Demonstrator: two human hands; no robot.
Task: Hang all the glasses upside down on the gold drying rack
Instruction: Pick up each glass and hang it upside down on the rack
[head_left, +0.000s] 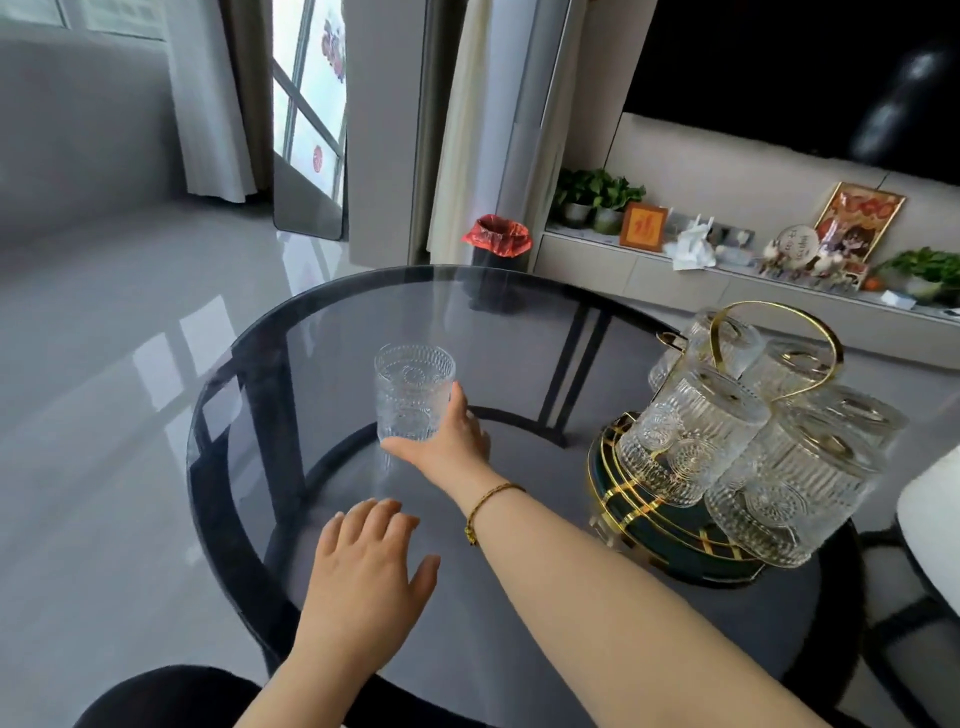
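While one clear embossed glass (414, 399) stands upright on the round smoked-glass table (519, 322), the right hand (448, 440) reaches across the tabletop and meets it at its lower right side. The thumb lies along the base of the glass and a finger rises against its right wall; the remaining fingers are hidden behind the hand, so the hand is curled partly around the glass, and a full hold on it cannot be confirmed. A thin gold bracelet (485, 506) circles the right wrist. The left hand (366, 564) rests nearer the viewer, palm down, fingers spread loosely and flat above the table, holding nothing.

At the right side of the table stands the gold drying rack (727, 332), with a looped gold handle at the top and a dark green, gold-rimmed base (654, 525). Several ribbed glasses (691, 441) hang on it mouth down, crowded around the handle; their exact count is unclear because they overlap. The upright glass is well apart from the rack, toward the table's centre-left.
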